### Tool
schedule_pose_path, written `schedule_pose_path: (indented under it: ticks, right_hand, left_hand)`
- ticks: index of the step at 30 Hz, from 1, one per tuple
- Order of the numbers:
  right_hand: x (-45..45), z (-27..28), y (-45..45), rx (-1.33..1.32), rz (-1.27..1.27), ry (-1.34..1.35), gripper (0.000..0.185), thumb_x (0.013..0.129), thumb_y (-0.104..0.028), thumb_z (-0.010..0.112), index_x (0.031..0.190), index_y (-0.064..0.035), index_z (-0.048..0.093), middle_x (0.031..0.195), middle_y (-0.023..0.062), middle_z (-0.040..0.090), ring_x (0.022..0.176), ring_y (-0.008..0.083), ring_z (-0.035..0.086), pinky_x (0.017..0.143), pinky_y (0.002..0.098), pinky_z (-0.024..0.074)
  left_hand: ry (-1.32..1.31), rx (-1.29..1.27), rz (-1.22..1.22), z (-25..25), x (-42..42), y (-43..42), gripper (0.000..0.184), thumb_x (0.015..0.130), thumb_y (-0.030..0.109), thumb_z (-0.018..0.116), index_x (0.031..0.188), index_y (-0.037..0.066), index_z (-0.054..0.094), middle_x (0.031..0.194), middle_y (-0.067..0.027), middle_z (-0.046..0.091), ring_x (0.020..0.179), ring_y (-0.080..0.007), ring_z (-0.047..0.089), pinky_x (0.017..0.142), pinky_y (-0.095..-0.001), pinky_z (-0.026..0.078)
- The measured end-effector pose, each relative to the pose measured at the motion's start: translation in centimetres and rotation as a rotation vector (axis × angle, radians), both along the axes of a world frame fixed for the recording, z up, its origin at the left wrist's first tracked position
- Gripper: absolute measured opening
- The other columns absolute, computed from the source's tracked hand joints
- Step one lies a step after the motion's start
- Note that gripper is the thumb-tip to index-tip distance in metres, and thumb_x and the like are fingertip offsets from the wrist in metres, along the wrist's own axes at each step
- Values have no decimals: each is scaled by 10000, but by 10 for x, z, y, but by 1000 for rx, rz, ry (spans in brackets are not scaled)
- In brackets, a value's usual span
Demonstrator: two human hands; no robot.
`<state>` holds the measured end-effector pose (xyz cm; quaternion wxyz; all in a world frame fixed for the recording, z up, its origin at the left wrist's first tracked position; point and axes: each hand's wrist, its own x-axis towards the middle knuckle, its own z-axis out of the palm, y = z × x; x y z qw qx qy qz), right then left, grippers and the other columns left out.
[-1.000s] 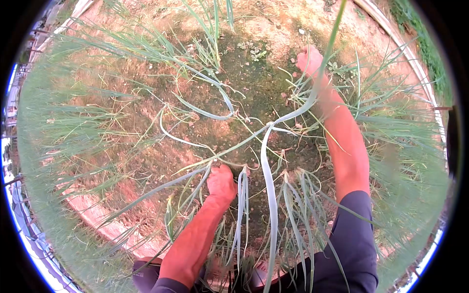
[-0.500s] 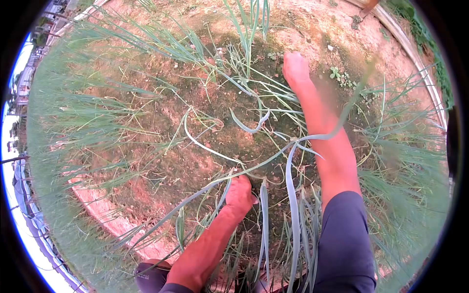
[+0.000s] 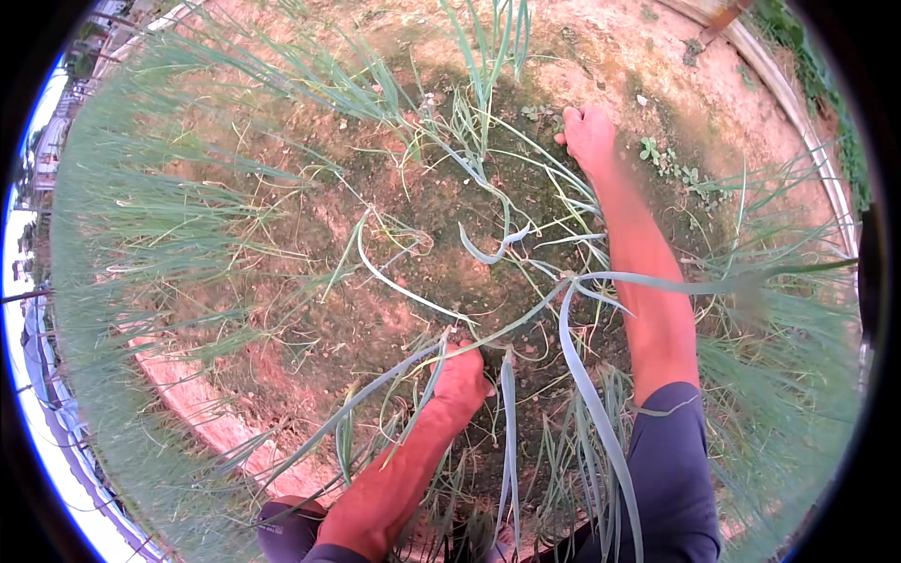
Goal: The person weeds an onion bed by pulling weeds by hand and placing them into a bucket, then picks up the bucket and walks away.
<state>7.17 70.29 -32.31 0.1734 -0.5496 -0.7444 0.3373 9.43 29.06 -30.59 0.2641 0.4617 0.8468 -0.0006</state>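
A person's right hand [image 3: 591, 141] reaches across bare, mottled soil [image 3: 394, 272] to a spot beside a patch of small round-leafed weeds [image 3: 668, 161], its fingers curled. The left hand [image 3: 462, 371] is closed low among long, tubular green plants, next to the base of a bent leaf [image 3: 371, 389] that slants down to the left. One long pale leaf [image 3: 596, 403] arches down between the two forearms, while another leaf [image 3: 676, 283] crosses over the right forearm [image 3: 657, 281]. Dense green stalks [image 3: 141, 235] crowd the left side of the round, wide-angle view, and an upright clump [image 3: 483, 75] stands near the top. Dark sleeves [image 3: 668, 469] cover the upper arms. A pale border strip [image 3: 793, 103] curves along the upper right.
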Motion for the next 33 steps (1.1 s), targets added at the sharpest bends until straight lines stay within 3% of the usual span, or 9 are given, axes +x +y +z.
schedule_pose_path:
  ticks: [1,7,16,21,22,25,28,30,33]
  right_hand:
    - [0,-1,-1,-60,-23,64,178,829,-176,558,876,-27,643,779,242,660,782,387,655,778,470,511]
    - [-12,-20,-10,592,286,-182,135,848,-118,561,921,-15,607,911,227,652,793,363,672,721,462,533]
    - [-32,-13,-15,703,401,-349,128,793,-1,558,915,18,524,861,237,631,771,376,680,669,435,573]
    - [-42,-18,-16,607,292,-510,183,809,-38,583,976,35,564,910,240,637,805,354,689,693,410,580]
    - [-44,-27,-13,576,240,-521,197,820,-52,574,992,41,601,936,250,643,821,359,687,712,416,580]
    - [-46,-62,4,715,157,-583,96,841,-97,576,879,-20,532,888,154,627,708,271,665,582,314,556]
    - [-33,-60,29,723,542,-1027,85,879,-119,530,889,-51,581,787,60,604,692,201,633,514,283,498]
    - [-33,-72,30,425,313,-491,132,902,-121,505,987,-71,593,747,78,601,727,217,634,584,364,488]
    - [-29,13,-36,-303,102,129,261,877,-138,584,1070,23,513,903,229,640,819,324,652,748,472,511]
  left_hand:
    - [-37,-54,20,4,0,3,279,686,105,685,884,-35,548,854,-209,565,747,-351,637,626,-430,542]
    - [-95,-68,43,14,-2,7,270,697,120,684,893,-16,558,888,-232,588,786,-360,646,667,-443,545]
    - [20,-15,1,3,1,2,217,763,139,614,884,-32,553,785,-209,578,687,-336,650,564,-418,530]
    - [-95,61,-18,1,-6,-2,479,678,342,754,891,-34,549,758,-206,577,663,-356,636,577,-440,531]
    - [-128,27,34,4,-6,0,491,628,273,792,917,-41,548,806,-223,581,724,-377,628,618,-458,517]
    - [-196,-50,123,14,-5,6,594,516,160,880,966,-42,550,913,-240,597,860,-407,616,706,-492,497]
    - [-155,-79,136,6,-1,4,608,497,195,898,948,-20,552,918,-219,606,862,-388,625,713,-486,506]
    - [-127,-35,70,-1,-4,-2,451,600,189,770,926,-44,563,878,-236,589,799,-384,626,661,-449,521]
    - [-142,-45,58,-2,-2,-3,391,637,184,710,912,-60,576,868,-249,575,757,-381,621,636,-431,529]
